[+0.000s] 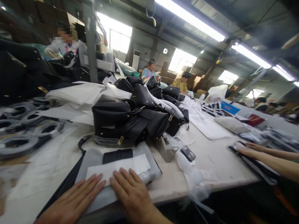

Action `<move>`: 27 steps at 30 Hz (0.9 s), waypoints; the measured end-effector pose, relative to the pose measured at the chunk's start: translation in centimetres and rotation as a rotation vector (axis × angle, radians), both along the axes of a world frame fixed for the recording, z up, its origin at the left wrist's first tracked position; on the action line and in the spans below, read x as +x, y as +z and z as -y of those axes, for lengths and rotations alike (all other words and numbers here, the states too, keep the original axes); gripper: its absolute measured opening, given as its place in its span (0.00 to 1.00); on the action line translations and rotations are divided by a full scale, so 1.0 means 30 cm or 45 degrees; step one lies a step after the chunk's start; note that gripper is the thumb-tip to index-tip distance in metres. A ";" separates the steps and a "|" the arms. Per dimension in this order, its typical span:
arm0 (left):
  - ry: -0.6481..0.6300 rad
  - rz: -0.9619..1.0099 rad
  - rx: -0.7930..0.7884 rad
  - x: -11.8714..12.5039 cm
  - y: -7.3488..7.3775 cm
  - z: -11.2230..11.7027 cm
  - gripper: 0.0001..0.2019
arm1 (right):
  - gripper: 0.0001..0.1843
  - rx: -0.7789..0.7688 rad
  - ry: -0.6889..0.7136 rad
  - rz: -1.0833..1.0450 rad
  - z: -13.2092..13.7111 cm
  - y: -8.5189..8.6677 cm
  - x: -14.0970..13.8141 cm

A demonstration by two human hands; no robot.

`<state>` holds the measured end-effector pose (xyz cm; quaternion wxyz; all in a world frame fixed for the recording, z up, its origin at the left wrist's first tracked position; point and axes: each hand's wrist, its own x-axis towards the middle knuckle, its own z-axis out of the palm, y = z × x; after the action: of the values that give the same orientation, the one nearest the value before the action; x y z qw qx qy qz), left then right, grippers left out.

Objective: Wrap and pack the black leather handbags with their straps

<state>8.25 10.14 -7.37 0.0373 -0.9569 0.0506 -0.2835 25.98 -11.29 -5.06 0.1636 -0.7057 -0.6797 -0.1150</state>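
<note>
My left hand [76, 197] lies flat with its fingers stretched out on a white paper sheet [121, 165] and the translucent plastic around it. Beside it my right hand [132, 191] presses flat on the same sheet, fingers slightly spread. Beneath the sheet is a bundle in translucent plastic wrap [87, 160], with a black strip [118, 155] showing at its far side. What lies inside the wrap is mostly hidden. A black strap [65, 183] runs along the bundle's left edge.
Black handbags [130, 116] are piled behind the bundle. A tape dispenser [166, 147] and a dark phone-like object [188, 153] lie to the right. Wrapped rings of strap [18, 144] sit at left. A co-worker's hands [247, 149] handle a black item at right; other people work farther back.
</note>
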 end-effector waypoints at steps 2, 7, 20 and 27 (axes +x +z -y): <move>-0.109 -0.078 0.173 0.009 0.066 -0.032 0.35 | 0.30 0.017 -0.009 0.009 0.002 -0.014 0.001; -0.140 -0.226 0.215 0.021 0.133 -0.075 0.37 | 0.31 0.021 -0.034 -0.023 -0.002 -0.008 -0.005; -0.041 -0.122 0.002 -0.008 0.093 -0.031 0.31 | 0.29 0.001 -0.072 -0.060 -0.027 -0.003 -0.018; 0.196 -0.004 -0.080 -0.005 -0.006 0.079 0.27 | 0.24 0.144 -0.130 0.042 -0.028 -0.079 -0.014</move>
<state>8.09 7.77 -7.55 0.0289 -0.9591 -0.0320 -0.2799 25.56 -10.45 -7.44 0.1860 -0.7270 -0.6378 -0.1732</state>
